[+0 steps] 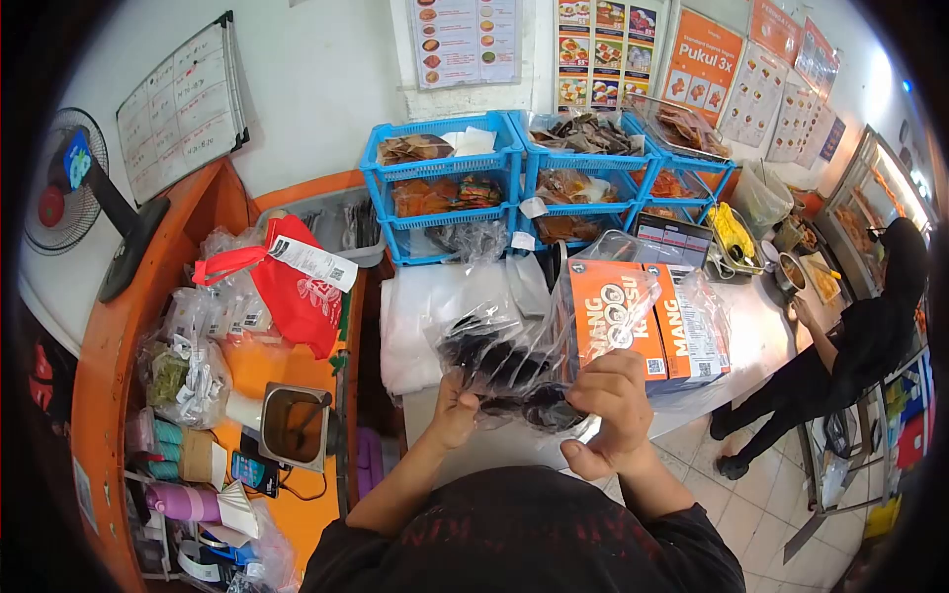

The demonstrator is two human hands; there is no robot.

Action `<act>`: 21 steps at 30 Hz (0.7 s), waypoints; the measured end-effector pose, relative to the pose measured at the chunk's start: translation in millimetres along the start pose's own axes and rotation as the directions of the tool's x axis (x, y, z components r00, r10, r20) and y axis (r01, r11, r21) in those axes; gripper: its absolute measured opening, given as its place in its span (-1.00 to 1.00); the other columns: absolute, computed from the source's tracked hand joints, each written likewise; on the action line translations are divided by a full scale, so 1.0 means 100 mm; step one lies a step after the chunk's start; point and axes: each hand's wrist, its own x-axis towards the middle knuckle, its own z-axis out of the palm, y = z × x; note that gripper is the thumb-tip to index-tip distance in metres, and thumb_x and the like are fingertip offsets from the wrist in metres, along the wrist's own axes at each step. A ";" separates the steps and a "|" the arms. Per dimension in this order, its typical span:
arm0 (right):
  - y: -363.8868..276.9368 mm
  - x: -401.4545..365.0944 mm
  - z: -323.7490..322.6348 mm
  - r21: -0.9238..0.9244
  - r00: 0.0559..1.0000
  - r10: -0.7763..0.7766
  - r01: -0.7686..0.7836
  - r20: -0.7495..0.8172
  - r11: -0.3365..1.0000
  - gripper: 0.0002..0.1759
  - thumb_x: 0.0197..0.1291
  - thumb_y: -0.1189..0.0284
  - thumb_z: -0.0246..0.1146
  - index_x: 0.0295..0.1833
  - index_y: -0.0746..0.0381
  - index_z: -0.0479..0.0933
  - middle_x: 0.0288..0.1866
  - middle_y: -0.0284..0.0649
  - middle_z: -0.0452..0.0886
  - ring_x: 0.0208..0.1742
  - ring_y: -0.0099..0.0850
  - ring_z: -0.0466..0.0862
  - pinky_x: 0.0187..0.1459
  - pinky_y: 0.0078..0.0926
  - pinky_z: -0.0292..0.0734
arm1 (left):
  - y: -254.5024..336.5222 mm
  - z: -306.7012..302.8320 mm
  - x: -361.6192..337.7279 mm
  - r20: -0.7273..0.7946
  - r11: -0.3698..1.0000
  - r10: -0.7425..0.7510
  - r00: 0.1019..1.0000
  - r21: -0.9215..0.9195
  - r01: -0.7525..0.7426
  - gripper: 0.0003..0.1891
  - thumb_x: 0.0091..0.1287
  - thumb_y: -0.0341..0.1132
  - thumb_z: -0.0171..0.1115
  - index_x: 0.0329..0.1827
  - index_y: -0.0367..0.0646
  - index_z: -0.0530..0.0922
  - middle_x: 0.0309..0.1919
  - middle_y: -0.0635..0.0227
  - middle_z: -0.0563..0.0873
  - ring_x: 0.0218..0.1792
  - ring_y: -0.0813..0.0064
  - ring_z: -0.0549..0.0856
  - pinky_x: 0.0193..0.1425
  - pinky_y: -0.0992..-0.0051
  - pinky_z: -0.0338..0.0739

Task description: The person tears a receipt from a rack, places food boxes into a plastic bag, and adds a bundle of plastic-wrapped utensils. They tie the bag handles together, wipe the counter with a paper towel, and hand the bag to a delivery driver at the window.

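In front of my chest, a clear plastic bag point(494, 351) with black items inside is held up between both hands. What the black items are I cannot make out. My left hand point(452, 410) is closed on the bag's left lower edge. My right hand point(613, 405) has its fingers bent at the right side of the same plastic, beside a round dark piece point(549, 407). Just behind my right hand, two orange and white printed boxes point(618, 316) stand side by side in clear plastic. A stack of white plastic bags point(410, 331) lies left of the held bag.
Blue stacked baskets point(445, 163) with packaged goods line the wall. To the left, an orange counter point(287, 371) carries a red bag point(297, 287), a metal container point(295, 425), a phone point(254, 472) and a fan point(74, 188). A person in black point(840, 346) stands at the right counter.
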 end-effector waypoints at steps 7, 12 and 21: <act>-0.13 0.13 0.02 -0.027 0.987 0.156 -0.155 0.035 0.987 -0.46 -0.13 0.32 0.28 0.02 0.38 0.51 -0.34 -0.18 0.48 -0.30 -0.25 0.41 -0.25 -0.37 0.34 | 0.07 0.11 0.02 0.018 0.989 -0.056 0.998 -0.135 0.058 -0.09 0.17 0.36 -0.03 0.25 -0.38 0.24 0.07 0.24 0.52 0.07 0.44 0.52 0.19 0.42 0.39; -0.15 0.15 0.02 -0.001 0.966 0.242 -0.243 0.092 0.970 -0.59 -0.15 0.36 0.28 -0.14 0.35 0.53 -0.34 -0.19 0.45 -0.28 -0.23 0.42 -0.22 -0.34 0.34 | 0.09 0.14 0.03 0.082 0.980 -0.053 0.995 -0.189 0.068 -0.08 0.18 0.37 -0.07 0.25 -0.40 0.22 0.09 0.21 0.51 0.09 0.42 0.51 0.19 0.39 0.39; 0.00 0.10 0.04 0.003 0.997 0.028 -0.028 0.071 1.000 -0.69 -0.19 0.39 0.26 -0.24 0.25 0.53 -0.24 -0.20 0.50 -0.17 -0.22 0.41 -0.14 -0.34 0.30 | 0.16 0.09 0.03 0.126 0.994 -0.029 0.992 -0.100 0.041 -0.14 0.22 0.29 -0.01 0.26 -0.39 0.24 0.09 0.24 0.52 0.06 0.45 0.54 0.17 0.41 0.42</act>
